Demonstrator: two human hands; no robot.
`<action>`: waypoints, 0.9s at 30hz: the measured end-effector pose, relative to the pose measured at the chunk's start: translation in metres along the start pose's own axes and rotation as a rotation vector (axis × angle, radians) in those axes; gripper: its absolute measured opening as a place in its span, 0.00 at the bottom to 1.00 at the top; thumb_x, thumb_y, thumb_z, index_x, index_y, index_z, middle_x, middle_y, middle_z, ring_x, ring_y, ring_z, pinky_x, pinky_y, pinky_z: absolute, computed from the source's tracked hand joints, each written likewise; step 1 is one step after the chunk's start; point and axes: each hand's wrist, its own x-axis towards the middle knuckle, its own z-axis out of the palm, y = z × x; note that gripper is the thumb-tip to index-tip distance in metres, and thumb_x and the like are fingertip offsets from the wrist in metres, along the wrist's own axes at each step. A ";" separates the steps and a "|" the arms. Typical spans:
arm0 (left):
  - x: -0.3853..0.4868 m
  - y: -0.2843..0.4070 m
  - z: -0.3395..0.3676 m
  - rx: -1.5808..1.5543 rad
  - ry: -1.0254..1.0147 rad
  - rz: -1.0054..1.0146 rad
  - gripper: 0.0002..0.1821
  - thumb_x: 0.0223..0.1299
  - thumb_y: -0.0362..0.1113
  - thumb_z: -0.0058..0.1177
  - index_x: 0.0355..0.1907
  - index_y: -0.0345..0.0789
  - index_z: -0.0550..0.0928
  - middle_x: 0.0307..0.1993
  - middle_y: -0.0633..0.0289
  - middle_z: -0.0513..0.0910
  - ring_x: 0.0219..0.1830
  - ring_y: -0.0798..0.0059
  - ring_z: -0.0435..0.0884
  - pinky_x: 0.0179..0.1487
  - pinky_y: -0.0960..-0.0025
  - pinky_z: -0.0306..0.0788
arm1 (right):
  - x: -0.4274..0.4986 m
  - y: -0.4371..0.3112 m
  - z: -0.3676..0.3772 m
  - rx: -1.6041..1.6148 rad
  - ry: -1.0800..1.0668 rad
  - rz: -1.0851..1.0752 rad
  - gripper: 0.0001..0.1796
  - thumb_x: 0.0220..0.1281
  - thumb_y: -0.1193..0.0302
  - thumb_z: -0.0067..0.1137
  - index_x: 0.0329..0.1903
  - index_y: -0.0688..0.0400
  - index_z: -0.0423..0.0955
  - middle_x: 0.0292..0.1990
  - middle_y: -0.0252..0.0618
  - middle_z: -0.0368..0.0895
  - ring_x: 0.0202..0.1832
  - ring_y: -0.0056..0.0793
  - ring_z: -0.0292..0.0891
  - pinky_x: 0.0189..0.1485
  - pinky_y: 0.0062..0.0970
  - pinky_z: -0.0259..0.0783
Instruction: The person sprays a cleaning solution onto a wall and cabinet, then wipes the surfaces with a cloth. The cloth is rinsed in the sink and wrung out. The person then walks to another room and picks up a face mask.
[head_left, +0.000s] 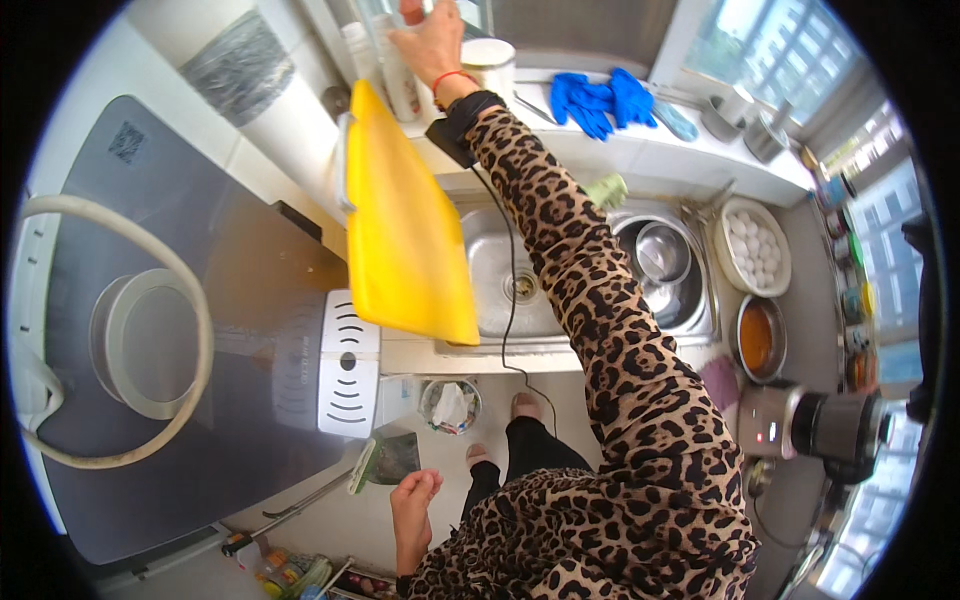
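My right hand (431, 45) reaches to the windowsill at the top, its fingers around the red top of a bottle, partly cut off by the picture's rim. White bottles (401, 86) and a white lidded tub (489, 64) stand beside it. Below the wrist, a yellow cutting board (409, 232) stands on edge at the left side of the steel sink (499, 292). My left hand (415, 502) hangs low over the floor, its fingers curled, with no object visible in it. A black cable runs from a device at my right wrist.
Blue rubber gloves (600, 101) lie on the sill. Steel bowls (664, 255) sit in the right basin. Right of it are a basket of eggs (756, 247), a bowl of orange liquid (759, 337) and a kitchen appliance (802, 427). A waste bin (450, 406) stands on the floor.
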 end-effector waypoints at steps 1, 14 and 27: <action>0.002 0.005 -0.003 0.014 -0.026 -0.005 0.11 0.68 0.34 0.53 0.45 0.28 0.80 0.39 0.59 0.82 0.43 0.73 0.80 0.53 0.70 0.74 | -0.008 -0.006 -0.015 0.082 -0.033 0.047 0.35 0.55 0.65 0.64 0.62 0.69 0.64 0.57 0.66 0.71 0.61 0.61 0.65 0.64 0.43 0.63; 0.164 0.046 -0.098 -0.196 -0.166 0.162 0.12 0.67 0.35 0.55 0.45 0.27 0.81 0.39 0.60 0.82 0.43 0.73 0.81 0.52 0.71 0.73 | -0.317 -0.119 0.000 0.352 -0.426 0.353 0.19 0.54 0.73 0.64 0.49 0.64 0.74 0.45 0.42 0.78 0.48 0.30 0.75 0.46 0.28 0.77; 0.323 0.128 -0.205 -0.456 -0.240 0.281 0.11 0.67 0.36 0.55 0.46 0.31 0.80 0.39 0.61 0.83 0.43 0.73 0.81 0.51 0.70 0.75 | -0.248 -0.008 0.182 -0.124 -0.428 0.088 0.22 0.51 0.69 0.61 0.50 0.64 0.75 0.42 0.52 0.78 0.47 0.47 0.75 0.54 0.40 0.71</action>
